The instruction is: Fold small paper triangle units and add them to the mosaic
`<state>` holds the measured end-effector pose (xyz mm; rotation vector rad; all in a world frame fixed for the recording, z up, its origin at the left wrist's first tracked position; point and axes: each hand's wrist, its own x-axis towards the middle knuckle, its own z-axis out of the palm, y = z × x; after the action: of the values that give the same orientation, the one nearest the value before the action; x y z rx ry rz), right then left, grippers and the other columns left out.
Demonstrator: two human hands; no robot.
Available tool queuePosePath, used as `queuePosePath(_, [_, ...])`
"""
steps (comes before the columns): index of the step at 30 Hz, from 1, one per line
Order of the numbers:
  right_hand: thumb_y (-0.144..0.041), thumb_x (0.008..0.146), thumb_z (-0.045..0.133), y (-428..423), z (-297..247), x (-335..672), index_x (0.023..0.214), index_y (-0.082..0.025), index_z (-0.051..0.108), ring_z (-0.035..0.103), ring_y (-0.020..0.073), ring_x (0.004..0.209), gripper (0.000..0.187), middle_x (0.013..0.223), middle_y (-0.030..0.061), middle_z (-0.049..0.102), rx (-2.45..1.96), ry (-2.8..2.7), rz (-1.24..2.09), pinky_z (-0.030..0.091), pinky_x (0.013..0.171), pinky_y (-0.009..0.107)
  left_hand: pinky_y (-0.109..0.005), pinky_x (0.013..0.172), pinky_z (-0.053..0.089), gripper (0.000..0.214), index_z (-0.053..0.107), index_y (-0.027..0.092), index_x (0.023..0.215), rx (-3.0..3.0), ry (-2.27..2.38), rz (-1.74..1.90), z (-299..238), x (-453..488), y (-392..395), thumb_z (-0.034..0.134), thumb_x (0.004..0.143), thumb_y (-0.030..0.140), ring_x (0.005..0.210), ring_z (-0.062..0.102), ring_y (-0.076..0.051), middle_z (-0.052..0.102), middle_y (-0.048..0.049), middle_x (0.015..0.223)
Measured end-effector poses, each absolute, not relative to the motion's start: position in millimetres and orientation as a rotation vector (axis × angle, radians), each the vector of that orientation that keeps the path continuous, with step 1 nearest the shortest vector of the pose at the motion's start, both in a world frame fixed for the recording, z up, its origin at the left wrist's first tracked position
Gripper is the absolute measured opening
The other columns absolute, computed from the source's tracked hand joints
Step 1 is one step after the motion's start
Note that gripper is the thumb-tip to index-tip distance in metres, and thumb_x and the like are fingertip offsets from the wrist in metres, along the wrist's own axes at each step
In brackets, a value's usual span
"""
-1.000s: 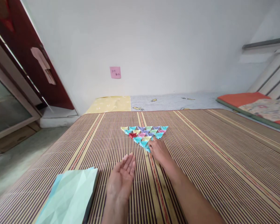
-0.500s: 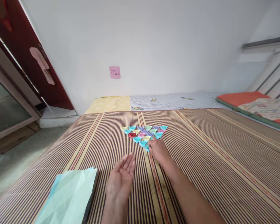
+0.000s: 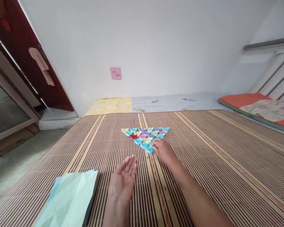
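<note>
Since the earlier frame the right hand (image 3: 164, 152) has edged a little to the right, baring more of the blue tip piece (image 3: 149, 149), while the left hand (image 3: 123, 179) keeps its place. That piece forms the near point of a triangle of small folded papers (image 3: 142, 135), blue, yellow, purple, green and pink with one red piece (image 3: 133, 137) on the left side, its straight row lying farthest away. The right grip, fingers curled and thumb drawn close, is at the triangle's right slope beside the tip; whether it pinches a piece I cannot tell. The left grip is spread palm up, holding nothing, just short of the tip. Everything lies on a striped mat (image 3: 215, 164), which stretches widely to the right of the right forearm and runs back to a brown-bound far edge. At lower left, a stack of pale green and blue paper (image 3: 68, 195) lies apart from the left hand. Beyond the mat are yellow cloth (image 3: 111, 105) and checked cloth (image 3: 172, 102); on the wall (image 3: 180, 47), a pink note (image 3: 115, 73) bears handwriting too small to read surely.
</note>
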<state>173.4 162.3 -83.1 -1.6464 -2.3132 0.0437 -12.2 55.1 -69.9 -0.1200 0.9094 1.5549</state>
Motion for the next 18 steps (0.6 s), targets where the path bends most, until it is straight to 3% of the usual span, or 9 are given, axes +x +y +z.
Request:
queuePosePath(4, [-0.021, 0.098, 0.063, 167, -91, 161, 0.097, -0.016, 0.072, 0.067, 0.0196, 0.094, 0.011, 0.106, 0.0065, 0.071, -1.651, -2.382, 0.072, 0.05, 0.086, 0.034, -0.03, 0.072, 0.067, 0.021, 0.065, 0.006, 0.105, -0.122, 0.918, 1.558, -68, -13, 55, 0.046, 0.098, 0.006, 0.09, 0.079, -0.025, 0.077, -0.0213, 0.108])
queuePosePath(7, [-0.03, 0.1, 0.064, 171, -95, 158, 0.103, -0.014, 0.069, 0.068, 0.0208, 0.098, 0.017, 0.109, 0.0061, 0.071, -1.674, -2.423, 0.074, 0.055, 0.09, 0.042, -0.03, 0.072, 0.067, 0.02, 0.065, 0.006, 0.106, -0.12, 0.92, 1.56, -67, -13, 54, 0.047, 0.097, 0.005, 0.09, 0.079, -0.025, 0.077, -0.0214, 0.108])
queuePosePath(13, [-0.03, 0.1, 0.064, 172, -96, 157, 0.106, -0.014, 0.069, 0.069, 0.0211, 0.099, 0.018, 0.109, 0.0063, 0.071, -1.687, -2.466, 0.049, 0.057, 0.09, 0.042, -0.03, 0.072, 0.066, 0.019, 0.065, 0.008, 0.103, -0.135, 0.923, 1.552, -67, -11, 53, 0.047, 0.097, 0.006, 0.088, 0.08, -0.025, 0.078, -0.0198, 0.103])
queuePosePath(18, [-0.029, 0.101, 0.064, 171, -94, 157, 0.103, -0.014, 0.069, 0.069, 0.0212, 0.1, 0.016, 0.109, 0.0062, 0.071, -1.689, -2.463, 0.036, 0.057, 0.091, 0.043, -0.03, 0.073, 0.066, 0.023, 0.064, 0.007, 0.111, -0.139, 0.926, 1.552, -67, -10, 54, 0.048, 0.095, 0.005, 0.09, 0.079, -0.025, 0.077, -0.0205, 0.105])
